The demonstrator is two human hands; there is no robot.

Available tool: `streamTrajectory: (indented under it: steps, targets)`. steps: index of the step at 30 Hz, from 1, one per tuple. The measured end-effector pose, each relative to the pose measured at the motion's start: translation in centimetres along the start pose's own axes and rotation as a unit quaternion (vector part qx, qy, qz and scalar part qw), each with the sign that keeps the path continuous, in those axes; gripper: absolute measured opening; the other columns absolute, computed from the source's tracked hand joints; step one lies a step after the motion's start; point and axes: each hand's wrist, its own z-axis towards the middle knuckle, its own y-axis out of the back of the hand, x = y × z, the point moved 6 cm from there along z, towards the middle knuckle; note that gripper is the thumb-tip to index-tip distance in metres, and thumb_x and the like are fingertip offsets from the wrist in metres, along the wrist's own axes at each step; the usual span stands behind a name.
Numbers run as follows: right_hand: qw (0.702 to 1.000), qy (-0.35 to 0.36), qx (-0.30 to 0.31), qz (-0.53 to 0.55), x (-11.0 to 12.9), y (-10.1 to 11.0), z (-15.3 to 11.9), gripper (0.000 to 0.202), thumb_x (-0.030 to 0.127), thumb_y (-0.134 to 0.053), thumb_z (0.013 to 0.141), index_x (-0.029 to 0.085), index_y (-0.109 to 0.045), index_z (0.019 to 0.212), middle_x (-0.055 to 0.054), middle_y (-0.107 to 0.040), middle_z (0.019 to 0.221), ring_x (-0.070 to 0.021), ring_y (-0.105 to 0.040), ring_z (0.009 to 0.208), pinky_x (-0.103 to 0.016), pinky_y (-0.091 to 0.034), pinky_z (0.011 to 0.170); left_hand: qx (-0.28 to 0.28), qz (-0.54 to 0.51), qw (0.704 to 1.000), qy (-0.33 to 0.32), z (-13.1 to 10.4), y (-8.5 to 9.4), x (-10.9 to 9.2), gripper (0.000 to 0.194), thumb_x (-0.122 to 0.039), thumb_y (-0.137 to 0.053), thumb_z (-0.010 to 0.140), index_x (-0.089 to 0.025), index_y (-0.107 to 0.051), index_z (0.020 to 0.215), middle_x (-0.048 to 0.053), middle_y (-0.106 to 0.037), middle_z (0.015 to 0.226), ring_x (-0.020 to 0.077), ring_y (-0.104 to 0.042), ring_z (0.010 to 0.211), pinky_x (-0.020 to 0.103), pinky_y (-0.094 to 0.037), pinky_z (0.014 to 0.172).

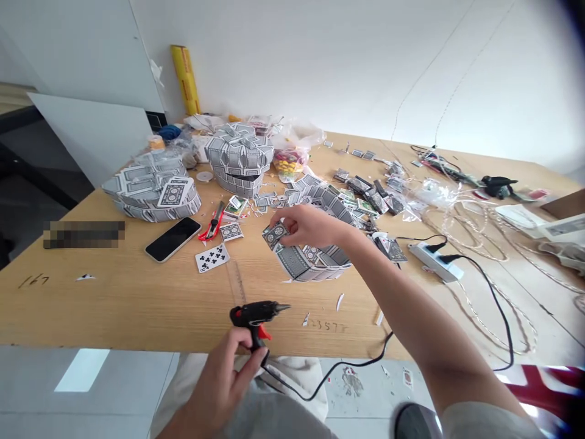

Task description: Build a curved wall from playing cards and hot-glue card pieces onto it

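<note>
My left hand (pixel 233 372) is wrapped round the handle of a black hot glue gun (pixel 256 314) with a red trigger, its nozzle aimed right above the table's front edge. Farther up, my right hand (pixel 304 225) pinches a patterned grey playing card (pixel 275 235) between thumb and fingers. Right behind and below that hand stands an open ring-shaped form built of folded playing cards (pixel 295 265); my forearm covers part of it. Whether the held card touches the ring, I cannot tell. A playing card (pixel 212 258) showing clubs lies face up to the left.
Two more card-built boxes (pixel 153 189) (pixel 240 158) stand at the back left. Nearby lie a smartphone (pixel 173 239), a red utility knife (pixel 214 221) and a clear ruler (pixel 236 283). A power strip (pixel 436 262) with plugged cables sits at right. Card stacks (pixel 365 192) lie behind the ring.
</note>
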Motion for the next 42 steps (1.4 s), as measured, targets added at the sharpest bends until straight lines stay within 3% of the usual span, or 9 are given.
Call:
streamTrajectory:
  steps: [3,5,9,14,16,23,31,35,42]
  targets:
    - [1.0,-0.007,-0.021,0.02,-0.2,-0.7,-1.8,0.041,0.014,-0.072,0.081,0.018,-0.074,0.121,0.008,-0.058,0.068,-0.0109,-0.051,0.062,-0.027,-0.036,0.063,-0.091,0.0,0.994,0.057,0.2,3.2,2.2,0.035,-0.047,-0.076,0.091,-0.025,-0.051,0.082,-0.004,-0.055,0.072,0.0138,-0.053,0.06,0.02,-0.038,0.046]
    - [0.999,-0.018,-0.033,0.018,-0.2,-1.4,-2.7,0.041,0.015,-0.072,0.082,0.02,-0.074,0.123,0.008,-0.059,0.068,-0.011,-0.051,0.06,-0.027,-0.036,0.063,-0.128,-0.007,0.989,0.078,0.8,5.0,3.3,0.043,-0.05,-0.082,0.085,-0.025,-0.047,0.079,-0.005,-0.047,0.07,0.0132,-0.05,0.061,0.02,-0.042,0.05]
    - [0.998,-0.016,-0.059,-0.004,0.2,-2.6,-3.9,0.041,0.014,-0.069,0.085,0.022,-0.074,0.124,0.007,-0.06,0.067,-0.0128,-0.054,0.061,-0.028,-0.04,0.066,-0.141,-0.048,0.985,0.086,2.7,6.9,4.2,0.046,-0.048,-0.088,0.079,-0.024,-0.048,0.079,-0.001,-0.064,0.079,0.0181,-0.067,0.075,0.025,-0.057,0.066]
    - [0.998,-0.004,-0.052,-0.021,0.6,-3.3,-4.5,0.043,0.01,-0.066,0.086,0.024,-0.073,0.126,0.006,-0.06,0.07,-0.0133,-0.057,0.064,-0.026,-0.042,0.068,-0.148,-0.173,0.969,0.101,6.5,7.6,3.7,0.043,-0.038,-0.093,0.074,-0.022,-0.063,0.101,0.007,-0.078,0.1,0.0233,-0.076,0.094,0.032,-0.062,0.087]
    - [0.999,0.0,-0.046,-0.023,0.7,-3.4,-4.7,0.044,0.009,-0.066,0.086,0.024,-0.072,0.127,0.005,-0.062,0.072,-0.0134,-0.057,0.064,-0.026,-0.042,0.067,-0.105,-0.219,0.961,0.134,8.0,7.2,3.9,0.046,-0.038,-0.094,0.073,-0.019,-0.07,0.109,0.008,-0.079,0.099,0.0237,-0.075,0.093,0.034,-0.061,0.087]
    - [1.0,-0.001,-0.022,-0.02,0.7,-3.4,-5.6,0.038,0.011,-0.065,0.09,0.022,-0.071,0.126,0.006,-0.06,0.066,-0.0126,-0.055,0.058,-0.026,-0.042,0.063,0.01,-0.353,0.915,0.195,11.9,6.5,4.8,0.029,-0.034,-0.09,0.071,-0.016,-0.078,0.09,0.004,-0.071,0.079,0.016,-0.062,0.072,0.026,-0.051,0.067]
    - [0.998,-0.037,-0.014,-0.058,0.8,-3.0,-6.2,0.035,0.016,-0.063,0.094,0.024,-0.07,0.127,0.004,-0.062,0.074,-0.014,-0.057,0.063,-0.028,-0.044,0.064,0.213,-0.392,0.89,0.09,19.0,4.9,2.0,0.019,-0.029,-0.075,0.075,-0.014,-0.075,0.087,0.005,-0.067,0.079,0.0132,-0.058,0.061,0.026,-0.045,0.058]
    - [0.997,-0.045,-0.012,-0.054,0.8,-2.9,-6.3,0.035,0.017,-0.063,0.095,0.025,-0.071,0.128,0.003,-0.065,0.076,-0.0142,-0.061,0.065,-0.028,-0.046,0.066,0.238,-0.416,0.873,0.092,18.7,3.9,3.5,0.03,-0.043,-0.077,0.083,-0.014,-0.071,0.085,0.004,-0.065,0.079,0.0117,-0.057,0.056,0.025,-0.043,0.052]
    - [0.997,-0.062,0.011,-0.045,0.9,-3.4,-6.0,0.036,0.017,-0.06,0.094,0.024,-0.072,0.128,0.002,-0.065,0.074,-0.0143,-0.06,0.064,-0.029,-0.045,0.063,0.275,-0.325,0.902,0.079,17.4,3.7,3.7,0.057,-0.069,-0.076,0.087,-0.012,-0.069,0.079,0.004,-0.061,0.07,0.0113,-0.056,0.055,0.023,-0.041,0.049]
